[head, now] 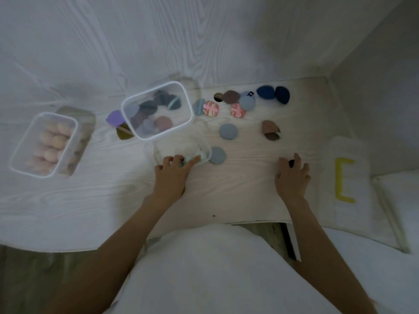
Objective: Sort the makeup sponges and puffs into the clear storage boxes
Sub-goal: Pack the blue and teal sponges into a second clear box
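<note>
Sorting makeup puffs into clear plastic boxes on a pale wood-grain table (249, 177).

Left hand (173, 175) at the near rim of a small clear box (181, 150), forefinger stretched onto a mint-green puff (192, 159), other fingers curled. Right hand (292, 175) pressed flat, fingers spread, over a small dark object (291, 163). Behind: larger clear box (156, 109) holding dark puffs, far-left clear box (43, 143) holding peach sponges. Loose grey round puffs (228, 131), pink marbled (210, 108), brown and navy ones (265, 91) scattered well apart beyond.
</note>
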A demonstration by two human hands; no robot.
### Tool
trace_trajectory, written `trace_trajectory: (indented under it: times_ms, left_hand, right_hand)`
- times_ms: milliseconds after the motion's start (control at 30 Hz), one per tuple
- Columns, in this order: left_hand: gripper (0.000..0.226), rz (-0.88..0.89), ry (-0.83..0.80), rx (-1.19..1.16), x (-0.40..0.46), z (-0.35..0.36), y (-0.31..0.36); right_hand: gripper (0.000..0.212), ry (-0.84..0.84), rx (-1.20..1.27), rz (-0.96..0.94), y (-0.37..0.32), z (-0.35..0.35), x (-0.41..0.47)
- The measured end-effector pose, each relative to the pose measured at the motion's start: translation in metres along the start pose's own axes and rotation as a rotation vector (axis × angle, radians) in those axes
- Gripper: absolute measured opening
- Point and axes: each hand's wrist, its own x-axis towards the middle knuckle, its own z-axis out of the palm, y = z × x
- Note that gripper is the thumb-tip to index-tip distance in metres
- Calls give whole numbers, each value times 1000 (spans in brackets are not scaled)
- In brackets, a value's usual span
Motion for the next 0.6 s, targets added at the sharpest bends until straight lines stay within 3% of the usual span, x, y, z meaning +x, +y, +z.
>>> trace_trajectory:
  times_ms: [100,200,267,400,600]
  left_hand:
    - [50,22,16,0,6,1,7]
    - [45,10,-8,2,7,-1,10]
    - [44,2,-17,-18,7,-3,10]
    - [40,27,-14,-43,8,-8,9]
    - [54,44,-10,-86,9,-9,8]
  right_hand:
    - [38,35,192,-47,3,-7,3]
    - [59,58,649,-212,-28,-29,-2]
    - [60,35,824,-319,-61,-46,-5]
    - [45,41,650,-671,-126,-56,0]
    - [51,-130,278,-955,-185,-41,14]
